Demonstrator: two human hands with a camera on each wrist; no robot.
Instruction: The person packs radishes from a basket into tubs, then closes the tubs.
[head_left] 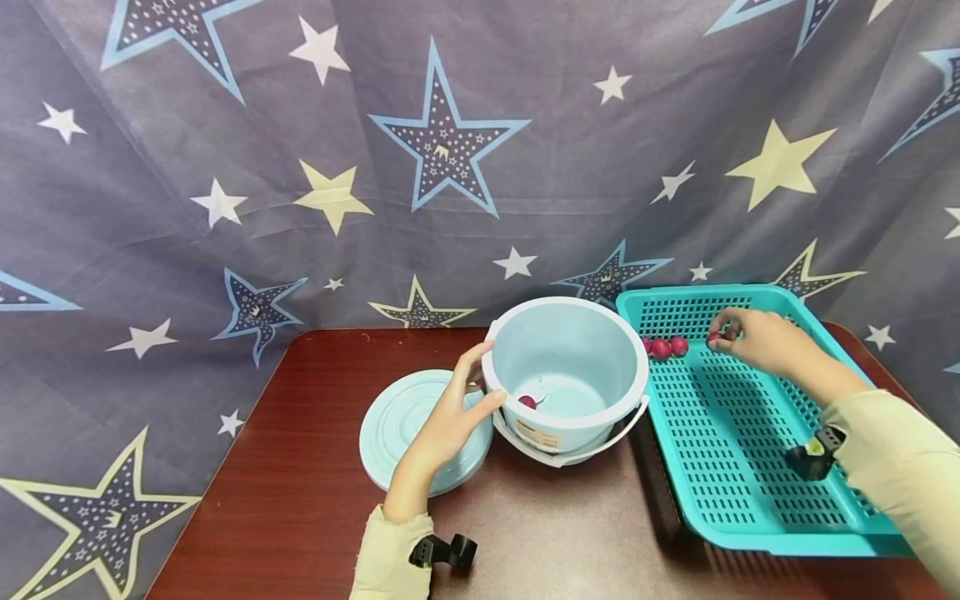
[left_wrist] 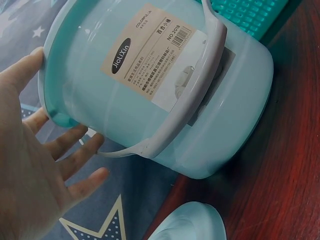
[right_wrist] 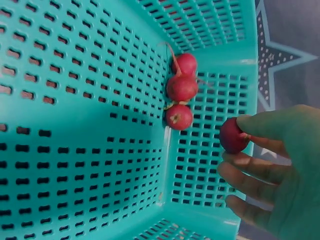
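My left hand (head_left: pixel 446 421) rests against the left side of a pale blue bucket (head_left: pixel 517 321), fingers fairly straight; in the left wrist view the thumb and fingertips touch near its rim. A single radish (head_left: pixel 528 402) lies at the bottom of the bucket. Over the far part of a turquoise plastic basket (head_left: pixel 720 521), my right hand (head_left: pixel 768 342) pinches a dark red radish (right_wrist: pixel 233 136) between thumb and fingers. Three more radishes (right_wrist: pixel 182 88) sit together in the basket, left of that hand in the head view.
A round pale blue lid (head_left: pixel 390 425) lies on the dark red table (head_left: pixel 300 500) left of the bucket. The bucket's white handle (head_left: pixel 600 450) hangs down in front. Behind the table hangs a grey star-patterned cloth (head_left: pixel 450 250). The basket stands close to the bucket's right side.
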